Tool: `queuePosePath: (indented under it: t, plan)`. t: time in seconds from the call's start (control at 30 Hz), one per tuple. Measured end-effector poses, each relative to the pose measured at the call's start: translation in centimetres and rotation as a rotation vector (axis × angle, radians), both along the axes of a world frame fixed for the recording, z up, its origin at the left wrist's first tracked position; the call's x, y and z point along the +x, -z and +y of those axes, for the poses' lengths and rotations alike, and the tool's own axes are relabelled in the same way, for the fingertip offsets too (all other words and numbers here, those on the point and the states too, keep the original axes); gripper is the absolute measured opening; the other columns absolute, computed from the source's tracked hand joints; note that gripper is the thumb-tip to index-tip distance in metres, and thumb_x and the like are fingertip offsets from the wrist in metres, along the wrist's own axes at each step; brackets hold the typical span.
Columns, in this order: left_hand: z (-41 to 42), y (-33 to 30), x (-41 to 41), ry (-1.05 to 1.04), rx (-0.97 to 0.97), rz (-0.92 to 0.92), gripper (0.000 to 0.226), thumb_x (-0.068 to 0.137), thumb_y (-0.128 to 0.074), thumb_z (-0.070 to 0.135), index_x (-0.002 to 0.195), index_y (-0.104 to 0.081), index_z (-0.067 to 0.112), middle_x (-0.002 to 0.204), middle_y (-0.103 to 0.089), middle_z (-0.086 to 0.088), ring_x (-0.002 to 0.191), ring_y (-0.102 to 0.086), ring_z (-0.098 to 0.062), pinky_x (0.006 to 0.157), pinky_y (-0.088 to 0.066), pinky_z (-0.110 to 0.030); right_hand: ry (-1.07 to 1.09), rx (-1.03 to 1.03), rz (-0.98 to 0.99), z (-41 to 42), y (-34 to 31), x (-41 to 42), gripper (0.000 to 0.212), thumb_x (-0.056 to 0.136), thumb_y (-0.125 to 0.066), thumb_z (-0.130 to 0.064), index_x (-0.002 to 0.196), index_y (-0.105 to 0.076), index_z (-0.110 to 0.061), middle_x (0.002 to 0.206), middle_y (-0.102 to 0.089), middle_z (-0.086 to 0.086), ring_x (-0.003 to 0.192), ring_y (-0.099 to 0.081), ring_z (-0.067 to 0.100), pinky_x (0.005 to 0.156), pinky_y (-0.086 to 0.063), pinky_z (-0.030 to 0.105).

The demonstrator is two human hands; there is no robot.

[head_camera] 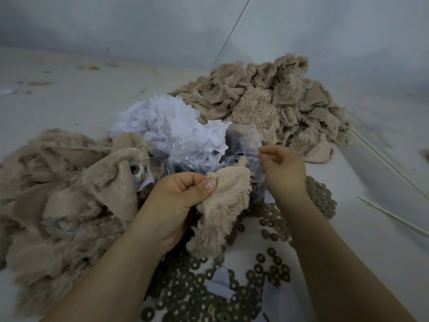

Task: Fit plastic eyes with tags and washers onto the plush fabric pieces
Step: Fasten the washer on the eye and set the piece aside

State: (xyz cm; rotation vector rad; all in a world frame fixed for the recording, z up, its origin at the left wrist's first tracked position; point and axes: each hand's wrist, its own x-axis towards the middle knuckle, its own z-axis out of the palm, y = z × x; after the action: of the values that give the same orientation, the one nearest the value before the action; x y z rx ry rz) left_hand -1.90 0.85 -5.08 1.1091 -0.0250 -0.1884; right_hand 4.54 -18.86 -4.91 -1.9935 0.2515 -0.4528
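- Beige plush fabric piece point(228, 205), smooth woven backing up and shaggy pile hanging off its lower edge, sits in your left hand point(178, 201); your thumb presses it against your curled fingers at its upper left corner, and the rest drapes down to the right of that hand.
- Your right hand point(282, 169) is up and to the right of the piece, just beside its top edge. Its fingers are curled in with the fingertips point(263, 156) drawn together as if pinching something small; whatever is between them is too small to make out.
- Just beyond both hands lies a crumpled clear plastic bag point(241, 138) with dark contents; I cannot tell what they are.
- Past the bag, further from your left hand, is a heap of small white paper tags point(167, 119).
- Below your hands and around your forearms, flat round dull-bronze washers point(192, 296) with centre holes are scattered thickly over the pale work surface point(76, 98); more are piled to the right of your right wrist.
- To the left of your left hand lies a loose pile of beige plush pieces point(58, 194); one near the thumb side shows a washer and a white tag on its backing.
- Well beyond your right hand is a second beige plush heap point(274, 98).
- Thin white sticks point(394, 217) lie on the surface to the right of your right forearm.
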Motion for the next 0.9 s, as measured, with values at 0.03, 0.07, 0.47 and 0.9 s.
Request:
queuePosePath:
  t: [0.03, 0.07, 0.47, 0.9]
  plan:
    - [0.0, 0.0, 0.0, -0.005, -0.005, 0.007, 0.007, 0.069, -0.071, 0.014, 0.068, -0.072, 0.007, 0.072, -0.07, -0.009, 0.069, -0.067, -0.016, 0.067, -0.055, -0.022, -0.053, -0.169, 0.03, 0.2, 0.3, 0.9, 0.019, 0.095, -0.059, -0.01, 0.096, -0.074, -0.022, 0.092, -0.072, -0.003, 0.084, -0.067, 0.015, 0.085, -0.054, 0.028]
    - [0.0, 0.0, 0.1, -0.006, -0.012, 0.013, 0.007, 0.069, -0.071, 0.013, 0.068, -0.072, 0.007, 0.07, -0.069, -0.009, 0.068, -0.067, -0.015, 0.065, -0.055, -0.022, -0.106, -0.316, 0.056, 0.4, 0.5, 1.7, 0.022, 0.094, -0.06, -0.006, 0.102, -0.076, -0.019, 0.098, -0.073, 0.001, 0.088, -0.067, 0.018, 0.087, -0.05, 0.022]
    - [-0.1, 0.4, 0.1, -0.02, -0.016, 0.012, 0.015, 0.068, -0.073, 0.016, 0.073, -0.072, 0.003, 0.072, -0.07, -0.012, 0.067, -0.067, -0.017, 0.063, -0.055, -0.023, -0.349, -0.873, 0.289, 2.3, 1.8, 5.3, 0.041, 0.092, -0.054, -0.023, 0.054, -0.041, -0.024, 0.055, -0.043, -0.004, 0.049, -0.037, 0.011, 0.047, -0.021, 0.023]
    - [-0.1, 0.5, 0.1, -0.015, -0.036, 0.011, 0.016, 0.07, -0.073, 0.017, 0.073, -0.071, 0.001, 0.072, -0.071, -0.014, 0.066, -0.067, -0.018, 0.063, -0.056, -0.024, 0.005, -0.265, -0.164, 0.7, 1.2, -0.2, 0.008, 0.087, -0.073, -0.015, 0.088, -0.08, -0.02, 0.077, -0.076, -0.005, 0.071, -0.07, 0.007, 0.076, -0.056, 0.022]
